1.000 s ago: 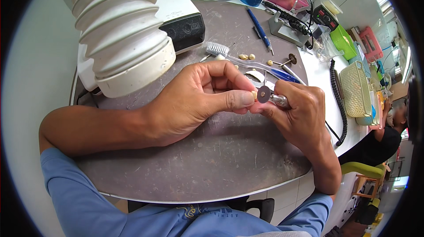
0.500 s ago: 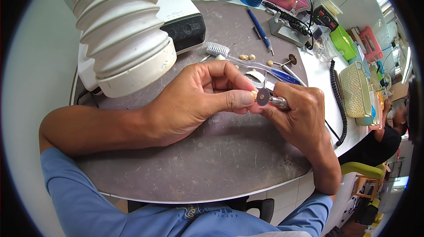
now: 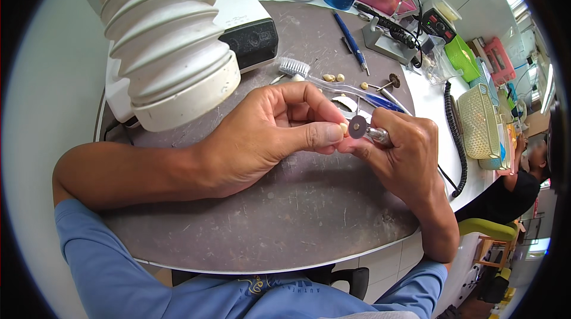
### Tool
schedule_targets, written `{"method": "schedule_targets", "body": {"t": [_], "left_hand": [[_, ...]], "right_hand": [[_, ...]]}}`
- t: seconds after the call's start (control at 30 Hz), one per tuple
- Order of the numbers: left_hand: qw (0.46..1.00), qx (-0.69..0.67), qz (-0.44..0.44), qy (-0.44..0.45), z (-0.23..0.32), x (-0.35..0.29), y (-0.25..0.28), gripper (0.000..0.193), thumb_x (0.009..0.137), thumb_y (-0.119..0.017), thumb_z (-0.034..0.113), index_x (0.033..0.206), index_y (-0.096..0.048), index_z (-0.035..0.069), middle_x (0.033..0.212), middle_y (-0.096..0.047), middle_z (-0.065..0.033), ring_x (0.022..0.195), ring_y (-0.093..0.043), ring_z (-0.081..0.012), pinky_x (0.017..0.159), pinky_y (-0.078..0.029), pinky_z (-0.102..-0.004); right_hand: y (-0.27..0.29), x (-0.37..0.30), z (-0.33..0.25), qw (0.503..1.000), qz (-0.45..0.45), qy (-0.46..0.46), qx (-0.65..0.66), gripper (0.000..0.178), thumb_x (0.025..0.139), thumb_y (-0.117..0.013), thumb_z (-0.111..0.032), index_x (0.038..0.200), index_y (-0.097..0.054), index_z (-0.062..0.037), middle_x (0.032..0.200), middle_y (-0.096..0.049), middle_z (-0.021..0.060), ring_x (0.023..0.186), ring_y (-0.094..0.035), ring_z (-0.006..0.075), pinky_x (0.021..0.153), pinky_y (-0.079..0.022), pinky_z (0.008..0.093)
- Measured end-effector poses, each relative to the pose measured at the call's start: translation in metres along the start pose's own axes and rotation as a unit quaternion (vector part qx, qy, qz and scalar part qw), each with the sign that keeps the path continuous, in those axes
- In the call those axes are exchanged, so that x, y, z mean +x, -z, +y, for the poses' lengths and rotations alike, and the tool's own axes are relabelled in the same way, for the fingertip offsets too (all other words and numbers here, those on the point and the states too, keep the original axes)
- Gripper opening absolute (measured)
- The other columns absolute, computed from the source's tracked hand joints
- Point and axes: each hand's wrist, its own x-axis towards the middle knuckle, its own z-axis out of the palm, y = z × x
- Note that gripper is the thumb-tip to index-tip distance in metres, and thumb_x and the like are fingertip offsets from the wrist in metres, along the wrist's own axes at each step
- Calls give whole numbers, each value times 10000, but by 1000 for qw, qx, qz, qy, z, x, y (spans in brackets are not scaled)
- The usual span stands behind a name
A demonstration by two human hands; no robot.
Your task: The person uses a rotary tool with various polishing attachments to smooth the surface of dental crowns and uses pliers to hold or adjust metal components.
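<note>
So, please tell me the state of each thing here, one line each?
Left hand: pinching a small tooth-like piece.
Right hand: gripping the rotary handpiece.
Cutting disc: at the piece; spinning cannot be told.
Toothbrush: lying flat.
Blue pen: lying flat.

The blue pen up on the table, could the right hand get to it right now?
Probably not right away. The right hand is busy holding a rotary tool. The blue pen lies in the open, with nothing over it.
</note>
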Motion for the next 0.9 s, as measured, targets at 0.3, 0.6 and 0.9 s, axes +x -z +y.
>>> {"method": "schedule_targets", "body": {"t": [0.3, 0.6, 0.9], "left_hand": [[1000, 5, -2, -3, 0, -1, 0, 149, 883, -647, 62, 1003, -575, 12, 1012, -606, -66, 912, -605, -106, 805, -507, -228], [1000, 15, -3, -10, -2, 0, 1, 136, 885, -644, 63, 992, -573, 16, 1016, -605, -71, 910, -612, -109, 799, -516, -230], [1000, 0, -4, -9, -3, 1, 2, 124, 889, -639, 61, 988, -577, 21, 1021, -607, -72, 910, -626, -116, 802, -521, -229]], "right_hand": [[0, 1, 0, 1000, 1, 7, -4, 529, 701, -767, -497, 599, -497, -55, 471, -427, 66, 404, -404, 195, 414, -335, 317], [2, 1, -2, 1000, -11, 17, -14, 495, 727, -762, -449, 584, -498, -56, 506, -514, 81, 399, -482, 211, 404, -368, 345], [0, 0, 1, 1000, -13, 7, 0, 489, 730, -765, -434, 572, -495, -58, 486, -499, 74, 390, -460, 200, 402, -355, 350]]}}
